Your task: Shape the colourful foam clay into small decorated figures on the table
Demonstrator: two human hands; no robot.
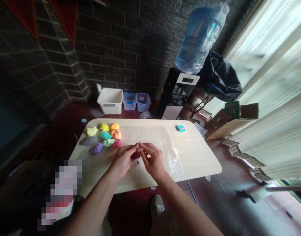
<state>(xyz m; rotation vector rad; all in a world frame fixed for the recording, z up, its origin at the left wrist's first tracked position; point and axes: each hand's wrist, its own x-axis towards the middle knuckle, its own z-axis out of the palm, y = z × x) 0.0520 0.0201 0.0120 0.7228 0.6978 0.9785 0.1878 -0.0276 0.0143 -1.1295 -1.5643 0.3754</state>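
Note:
Over the middle of the table, my left hand and my right hand meet at the fingertips, both closed in a pinch. A tiny bit of purple modelling clay shows between them, mostly covered by the fingers. Just below the fingertips is another small purple piece; whether it lies on the sheet or hangs, I cannot tell. To the left sit several soft clay lumps, among them a purple lump, a pink lump, a teal lump, an orange lump and a grey lump.
Bubble wrap covers much of the pale wooden table. A round blue object lies at the far right. Behind the table stand a white basket, two clear bins and a water dispenser; a cardboard box is at right.

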